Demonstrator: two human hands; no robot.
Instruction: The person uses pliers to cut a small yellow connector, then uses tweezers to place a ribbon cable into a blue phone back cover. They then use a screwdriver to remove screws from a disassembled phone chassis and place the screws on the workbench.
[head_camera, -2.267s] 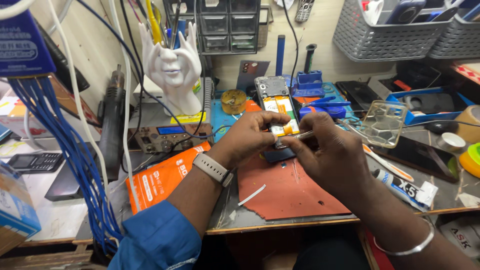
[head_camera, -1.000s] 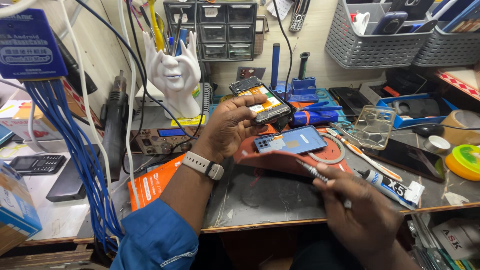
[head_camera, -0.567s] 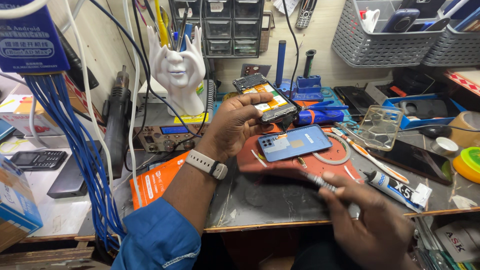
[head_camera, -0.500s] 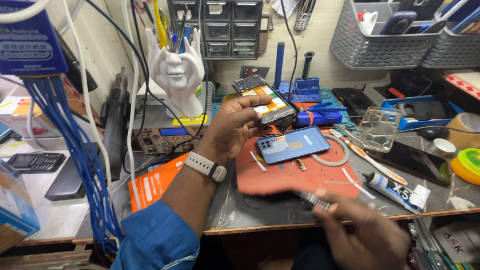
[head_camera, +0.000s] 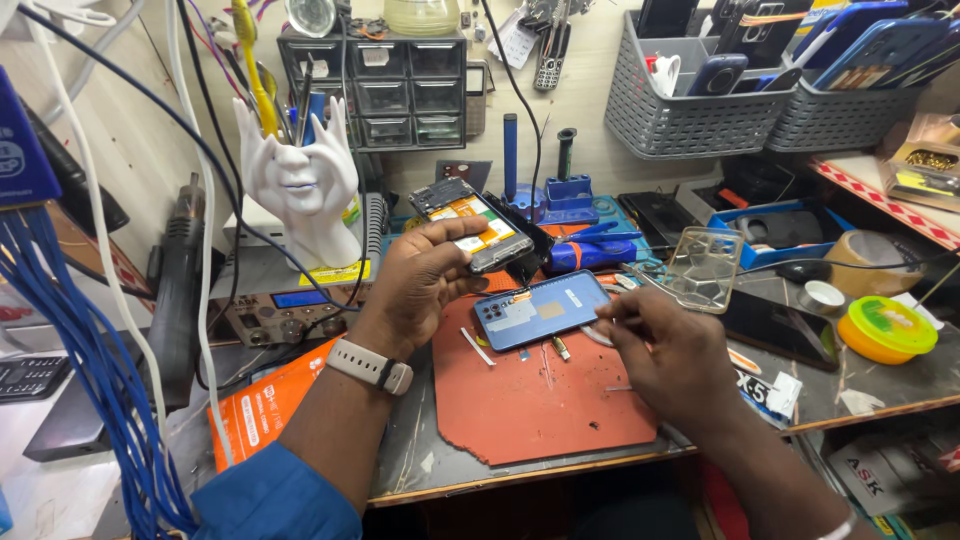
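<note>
The left hand (head_camera: 425, 275) holds an opened phone body (head_camera: 470, 225) above the desk (head_camera: 860, 385), inner side up, with orange and yellow parts of the board exposed. The grip of this hand is closed on the lower end of the phone body: thumb on the near edge, fingers wrapped behind. The phone body is tilted, its far end pointing up and to the left. A pale wristwatch (head_camera: 372, 366) sits on the left wrist, above a blue sleeve (head_camera: 270, 500).

The right hand (head_camera: 665, 350) rests over the right part of the red work mat (head_camera: 540, 410). Its fingers are curled together with the tips pinched near the right edge of the blue back cover (head_camera: 540, 310); whether anything small is held in that grip cannot be told. The blue back cover lies flat on the red work mat, just below the phone body and between the two hands.

A small screw or pin (head_camera: 560, 348) lies on the mat just below the cover. A clear phone case (head_camera: 705, 268) lies to the right of the cover. A white face-shaped tool holder (head_camera: 300, 190) stands behind the left hand. An orange packet (head_camera: 262, 412) lies at the left of the mat, partly under the left forearm
</note>
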